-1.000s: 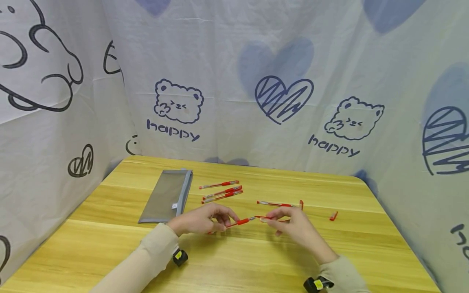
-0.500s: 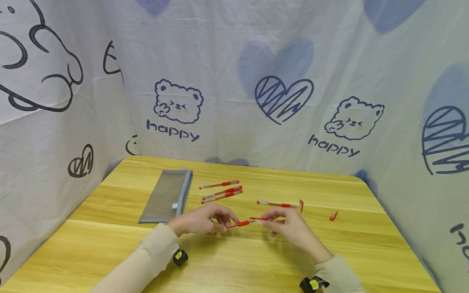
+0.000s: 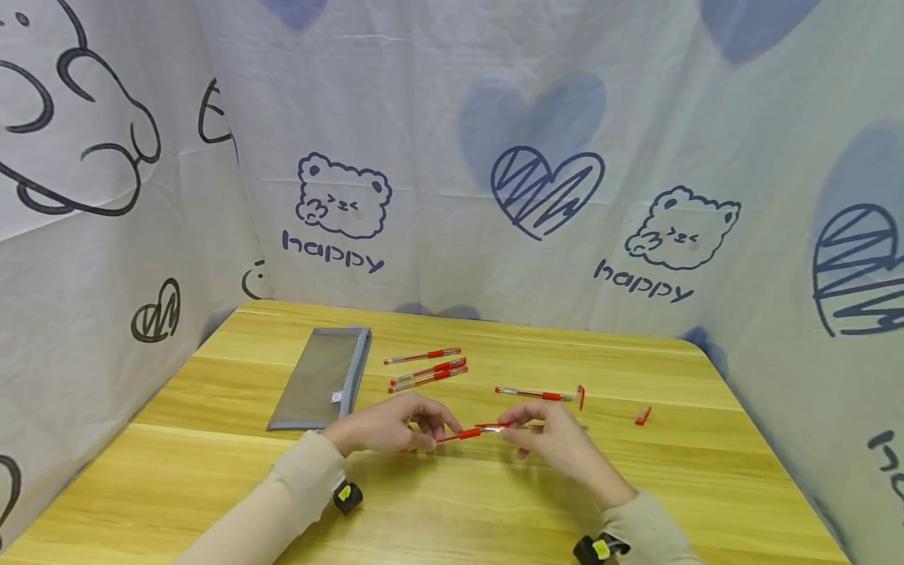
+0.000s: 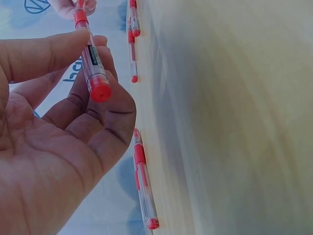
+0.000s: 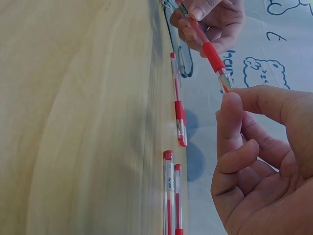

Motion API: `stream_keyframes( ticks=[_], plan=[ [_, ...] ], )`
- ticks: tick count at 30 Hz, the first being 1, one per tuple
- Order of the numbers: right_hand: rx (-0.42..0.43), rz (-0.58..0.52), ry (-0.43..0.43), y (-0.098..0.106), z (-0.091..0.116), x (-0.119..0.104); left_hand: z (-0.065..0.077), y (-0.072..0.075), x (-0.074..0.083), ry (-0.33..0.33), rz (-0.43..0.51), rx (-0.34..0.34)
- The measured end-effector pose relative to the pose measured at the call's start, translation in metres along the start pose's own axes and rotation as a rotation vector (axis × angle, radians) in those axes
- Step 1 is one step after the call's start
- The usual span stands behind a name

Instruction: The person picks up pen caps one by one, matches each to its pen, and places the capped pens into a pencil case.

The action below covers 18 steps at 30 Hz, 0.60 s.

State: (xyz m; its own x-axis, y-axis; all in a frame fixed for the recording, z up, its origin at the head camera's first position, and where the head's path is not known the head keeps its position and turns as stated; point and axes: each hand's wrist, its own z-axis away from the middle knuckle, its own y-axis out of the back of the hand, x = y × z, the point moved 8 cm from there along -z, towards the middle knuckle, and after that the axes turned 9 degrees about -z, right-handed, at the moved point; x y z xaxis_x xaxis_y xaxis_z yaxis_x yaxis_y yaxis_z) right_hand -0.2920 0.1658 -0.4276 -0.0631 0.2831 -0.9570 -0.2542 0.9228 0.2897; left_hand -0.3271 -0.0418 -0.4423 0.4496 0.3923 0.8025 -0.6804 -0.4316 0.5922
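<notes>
My left hand [image 3: 395, 424] pinches the barrel of a clear gel pen with a red grip [image 3: 469, 433], holding it above the table with its tip to the right. In the left wrist view the pen's red end plug [image 4: 100, 91] faces the camera. Thumb and fingertip of my right hand [image 3: 554, 443] pinch a clear-and-red pen cap [image 5: 225, 88]. In the right wrist view the cap lies around the pen's metal tip; how far it is seated is hidden by the fingers.
Several capped red pens [image 3: 428, 375] lie at the table's middle. An uncapped pen [image 3: 533, 393] lies behind my right hand, near a loose cap [image 3: 581, 398]; another cap [image 3: 643, 417] is farther right. A grey mesh zip pouch [image 3: 318, 377] lies left. Printed curtains surround the table.
My right hand has moved left with the cap, from apart to over the pen's tip. The left hand stays nearly still. The pen tilts slightly lower at its tip end.
</notes>
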Motion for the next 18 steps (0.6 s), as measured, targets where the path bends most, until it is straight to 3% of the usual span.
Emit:
stream_keyframes(
  ticks=[18],
  plan=[
    [-0.022, -0.048, -0.037, -0.0038, -0.0006, 0.0026, -0.0032, -0.0048, 0.0026, 0.001, -0.028, 0.002]
  ],
)
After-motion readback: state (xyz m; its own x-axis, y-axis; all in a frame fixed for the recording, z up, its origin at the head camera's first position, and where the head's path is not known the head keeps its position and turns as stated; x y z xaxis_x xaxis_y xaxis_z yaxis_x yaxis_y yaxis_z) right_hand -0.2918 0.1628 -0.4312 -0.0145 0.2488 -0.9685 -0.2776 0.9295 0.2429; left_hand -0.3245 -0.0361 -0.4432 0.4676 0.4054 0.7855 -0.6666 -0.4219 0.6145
